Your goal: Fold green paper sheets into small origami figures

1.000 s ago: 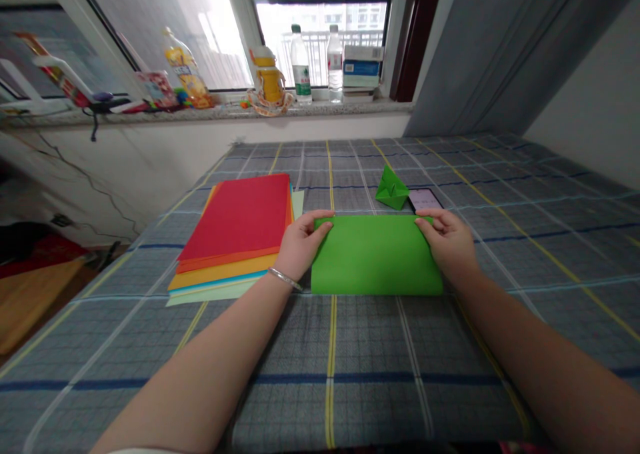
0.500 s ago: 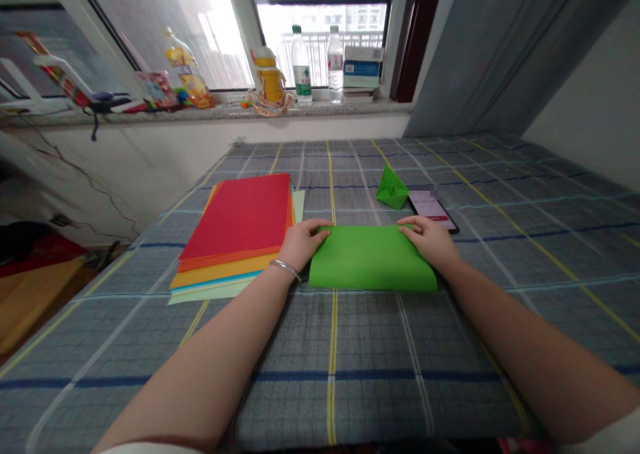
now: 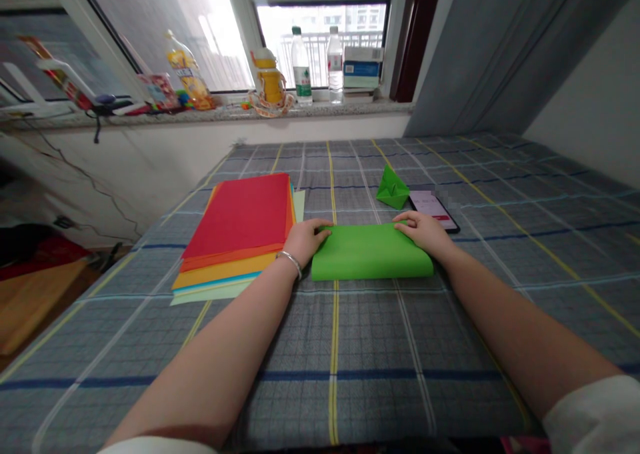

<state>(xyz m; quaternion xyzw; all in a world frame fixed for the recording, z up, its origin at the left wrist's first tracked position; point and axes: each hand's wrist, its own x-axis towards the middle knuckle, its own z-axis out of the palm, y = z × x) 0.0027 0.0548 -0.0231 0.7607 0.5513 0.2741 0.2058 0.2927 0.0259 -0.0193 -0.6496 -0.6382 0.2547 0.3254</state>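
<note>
A sheet of green paper [image 3: 371,255] lies curved on the checked grey cover [image 3: 330,374], its far edge bent over towards me. My left hand [image 3: 307,239], with a silver bangle [image 3: 289,263] on the wrist, grips the sheet's far left corner. My right hand [image 3: 421,233] holds its far right corner. A stack of coloured paper [image 3: 237,217], red on top, lies just left of my left hand. A folded green paper figure [image 3: 393,188] and a phone [image 3: 433,211] lie beyond my right hand.
Grey checked cover stretches around the paper, with its left edge dropping towards a wooden floor [image 3: 30,294]. Behind it, a stone windowsill [image 3: 215,113] holds plastic bottles [image 3: 301,66], a yellow bottle [image 3: 269,77] and boxes [image 3: 363,59]. A grey curtain [image 3: 480,54] hangs at right.
The green sheet now looks shorter from far to near, its far edge curving over. My right hand has moved left and nearer, and my left hand has shifted slightly nearer.
</note>
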